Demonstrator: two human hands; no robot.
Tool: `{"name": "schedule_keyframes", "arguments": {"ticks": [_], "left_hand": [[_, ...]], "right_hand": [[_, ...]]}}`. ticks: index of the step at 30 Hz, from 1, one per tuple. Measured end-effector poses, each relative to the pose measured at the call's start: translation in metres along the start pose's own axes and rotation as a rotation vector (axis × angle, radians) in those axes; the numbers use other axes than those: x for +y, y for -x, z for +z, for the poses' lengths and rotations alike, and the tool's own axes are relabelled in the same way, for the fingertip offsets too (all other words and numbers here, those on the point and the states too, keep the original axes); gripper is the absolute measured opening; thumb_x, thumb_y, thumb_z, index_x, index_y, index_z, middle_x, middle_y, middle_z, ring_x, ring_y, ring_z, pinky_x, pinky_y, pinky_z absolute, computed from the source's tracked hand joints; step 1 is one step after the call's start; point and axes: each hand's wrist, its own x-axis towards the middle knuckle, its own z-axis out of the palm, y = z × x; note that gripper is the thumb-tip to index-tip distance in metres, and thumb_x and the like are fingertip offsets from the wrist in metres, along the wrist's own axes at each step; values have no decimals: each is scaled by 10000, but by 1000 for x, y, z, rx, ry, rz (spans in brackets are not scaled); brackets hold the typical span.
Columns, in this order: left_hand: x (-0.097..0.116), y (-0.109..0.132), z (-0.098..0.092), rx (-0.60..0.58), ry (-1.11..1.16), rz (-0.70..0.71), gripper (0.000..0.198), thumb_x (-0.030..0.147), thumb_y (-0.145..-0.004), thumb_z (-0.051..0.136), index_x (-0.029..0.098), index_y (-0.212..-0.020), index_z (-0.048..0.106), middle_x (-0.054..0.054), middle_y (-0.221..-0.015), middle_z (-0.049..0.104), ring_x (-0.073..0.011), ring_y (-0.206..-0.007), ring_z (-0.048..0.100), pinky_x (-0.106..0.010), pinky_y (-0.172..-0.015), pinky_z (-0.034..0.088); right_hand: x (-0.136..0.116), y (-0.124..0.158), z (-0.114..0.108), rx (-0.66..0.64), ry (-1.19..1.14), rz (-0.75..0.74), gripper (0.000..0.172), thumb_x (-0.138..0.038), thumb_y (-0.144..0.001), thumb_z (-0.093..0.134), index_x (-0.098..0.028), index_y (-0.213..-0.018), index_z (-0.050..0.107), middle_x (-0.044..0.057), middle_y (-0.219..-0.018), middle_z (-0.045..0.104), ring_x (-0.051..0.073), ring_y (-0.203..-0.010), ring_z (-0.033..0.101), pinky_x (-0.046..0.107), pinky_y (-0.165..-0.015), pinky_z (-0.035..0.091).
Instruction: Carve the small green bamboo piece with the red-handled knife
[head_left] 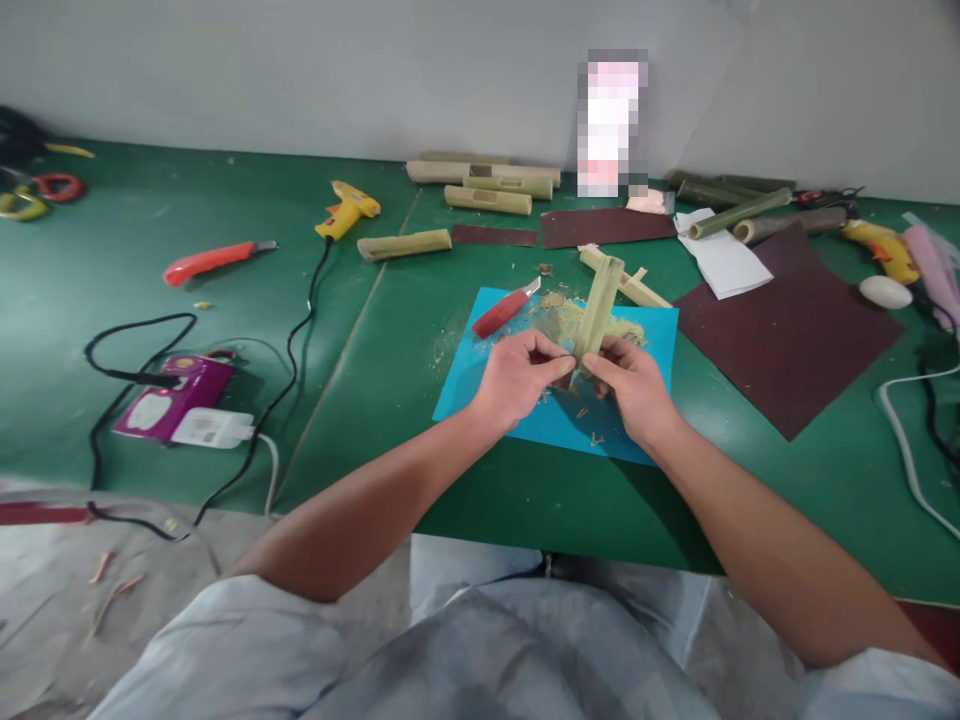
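My right hand (634, 385) is closed around the lower end of a pale green bamboo strip (600, 305), which tilts upward over the blue sheet (480, 390). Thumb and fingertips of my left hand (523, 375) are pinched together right beside that lower end. A small dark bit shows at those fingertips, too small to make out. On the blue sheet, a red-handled craft knife (504, 312) lies to the left, blade pointing away. Pale shavings (626, 330) are scattered around the bamboo. Behind it lies another split bamboo piece (637, 283).
Bamboo tubes (487, 200) lie along the wall. Dark brown sheets (787, 340) and a folded white paper (724, 262) are at right. Left are a yellow glue gun (349, 210), an orange-handled knife (214, 262) and a purple power strip (176, 398) with trailing cords.
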Motion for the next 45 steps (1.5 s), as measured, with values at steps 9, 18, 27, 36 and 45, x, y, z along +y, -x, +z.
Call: {"name": "schedule_keyframes", "arguments": {"ticks": [9,18,27,36,45], "left_hand": [[-7,-3,1,9,-5,25,203,266,-726,813,172,-705,634,20,-627,677,-117,-580,646,-255,-574,520],[-7,0,2,-9,-5,34,203,285,-737,804,174,-699,639,8,-609,687,-125,-568,650,-252,-553,507],[-4,1,-4,-15,-6,206,132,234,-780,758,176,-769,639,20,-672,662,-105,-596,647,-241,-585,530],[-12,-3,-8,-50,-113,180,88,233,-800,749,182,-816,679,5,-729,692,-107,-620,635,-243,-594,513],[-13,-6,-10,-91,-223,126,90,253,-805,738,178,-842,703,-15,-780,723,-117,-650,641,-243,-599,512]], "right_hand": [[-2,1,0,-18,-6,25,393,-503,-712,814,-214,-947,690,-74,-608,514,83,-469,381,275,-444,315],[-2,-2,-3,111,-79,-34,390,-520,-697,831,-239,-916,672,-81,-634,482,71,-466,316,268,-431,281],[-6,7,-4,30,111,-80,623,-548,-776,797,-277,-1312,630,-49,-729,559,121,-568,456,287,-501,365],[-4,14,-4,14,432,-96,471,-450,-856,691,-251,-1274,602,-35,-743,656,145,-599,569,319,-582,440],[-13,20,-8,-72,891,-242,426,-487,-848,718,-262,-1210,716,55,-930,730,241,-827,665,385,-723,494]]}}
